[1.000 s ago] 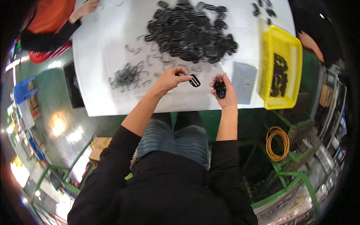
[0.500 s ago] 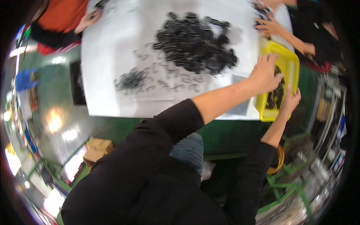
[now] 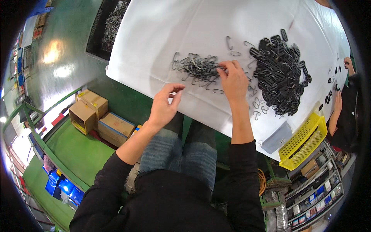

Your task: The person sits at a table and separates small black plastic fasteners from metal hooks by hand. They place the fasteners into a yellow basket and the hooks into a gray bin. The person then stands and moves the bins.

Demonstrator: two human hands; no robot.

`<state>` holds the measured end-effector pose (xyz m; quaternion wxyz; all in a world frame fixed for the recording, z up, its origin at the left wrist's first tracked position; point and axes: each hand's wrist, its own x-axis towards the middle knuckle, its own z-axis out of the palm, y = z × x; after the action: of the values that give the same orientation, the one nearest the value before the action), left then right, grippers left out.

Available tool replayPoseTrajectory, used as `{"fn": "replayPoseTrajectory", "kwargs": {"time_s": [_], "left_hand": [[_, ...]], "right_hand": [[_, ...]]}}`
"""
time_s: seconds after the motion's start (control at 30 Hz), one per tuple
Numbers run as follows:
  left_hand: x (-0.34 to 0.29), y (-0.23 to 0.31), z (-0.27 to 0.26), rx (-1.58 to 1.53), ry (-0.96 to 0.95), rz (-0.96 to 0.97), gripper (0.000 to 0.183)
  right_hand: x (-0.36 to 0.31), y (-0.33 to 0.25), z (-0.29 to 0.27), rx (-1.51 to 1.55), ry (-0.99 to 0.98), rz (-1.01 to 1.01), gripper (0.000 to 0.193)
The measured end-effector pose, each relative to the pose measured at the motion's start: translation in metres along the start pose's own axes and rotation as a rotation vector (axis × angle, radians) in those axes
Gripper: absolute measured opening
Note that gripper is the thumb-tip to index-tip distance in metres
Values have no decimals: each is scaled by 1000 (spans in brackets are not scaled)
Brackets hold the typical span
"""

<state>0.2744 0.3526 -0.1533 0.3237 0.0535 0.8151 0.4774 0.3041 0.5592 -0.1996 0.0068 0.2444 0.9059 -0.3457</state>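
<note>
A tangled pile of thin grey wire hooks (image 3: 197,67) lies on the white-covered table (image 3: 154,34) in front of me. At the pile's right edge, my right hand (image 3: 234,81) is closed in a pinch, with a hook between thumb and fingertips. My left hand (image 3: 166,104) hovers by the table's near edge, just short of the pile; its fingers are bent, the thumb stands apart, and it holds nothing. To the right of my right hand rises a large heap of black oval buckle-like pieces (image 3: 280,73). Several loose hooks (image 3: 257,106) are scattered between pile and heap.
A yellow plastic basket (image 3: 305,141) stands at the table's right corner beside a grey flat sheet (image 3: 277,137). Another person's hand (image 3: 337,101) rests at the far right edge. A black crate (image 3: 101,38) sits beyond the left edge; cardboard boxes (image 3: 92,110) stand lower left.
Both my hands have left the yellow basket and come left to the hook pile. The right one now pinches there. My view has turned, and the basket appears lower right.
</note>
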Motion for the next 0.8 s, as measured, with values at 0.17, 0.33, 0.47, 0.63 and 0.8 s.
{"fn": "replayPoseTrajectory", "kwargs": {"time_s": [0.17,0.33,0.47,0.63,0.8], "left_hand": [[12,-19,-24,-129,71,-58,17],[24,-20,-29,-67,72,70,17],[55,-15,-23,100,82,264,17],[96,-11,-11,377,80,598,18],[118,-6,0,674,-80,709,11]], "right_hand": [[9,-10,4,-108,-78,74,11],[12,-29,-11,117,34,101,12],[16,-38,-16,53,-66,185,12],[18,-27,-11,-52,-222,321,14],[14,-14,-19,452,-217,572,16]]}}
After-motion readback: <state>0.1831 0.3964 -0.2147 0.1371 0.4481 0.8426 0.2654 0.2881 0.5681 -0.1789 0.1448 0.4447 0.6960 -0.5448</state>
